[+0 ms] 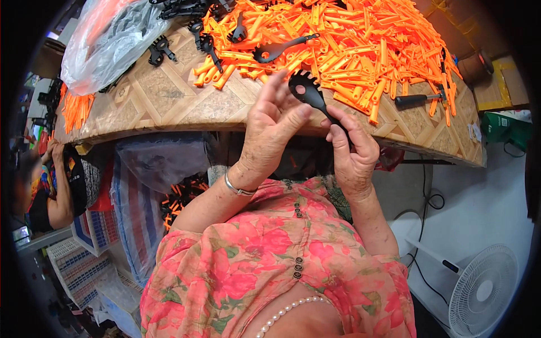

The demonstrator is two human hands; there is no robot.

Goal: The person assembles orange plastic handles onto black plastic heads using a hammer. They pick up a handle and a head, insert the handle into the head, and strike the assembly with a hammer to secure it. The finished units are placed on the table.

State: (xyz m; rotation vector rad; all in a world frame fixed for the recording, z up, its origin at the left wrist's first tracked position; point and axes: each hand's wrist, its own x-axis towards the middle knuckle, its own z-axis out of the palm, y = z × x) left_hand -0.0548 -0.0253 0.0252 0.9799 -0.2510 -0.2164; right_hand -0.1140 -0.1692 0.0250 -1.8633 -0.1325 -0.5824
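Hands at frame centre: I see the right hand (352, 152) closed around the handle of a black pasta spoon (309, 90), its toothed head raised just above. The left hand (270, 127) has fingers spread open, thumb touching the spoon just below its head. Behind, orange handles (360, 50) heap across the table (163, 96) in the upper frame, black spoons (203, 39) among them. A clear bag (107, 39) sits upper left, a white fan (484, 290) lower right.
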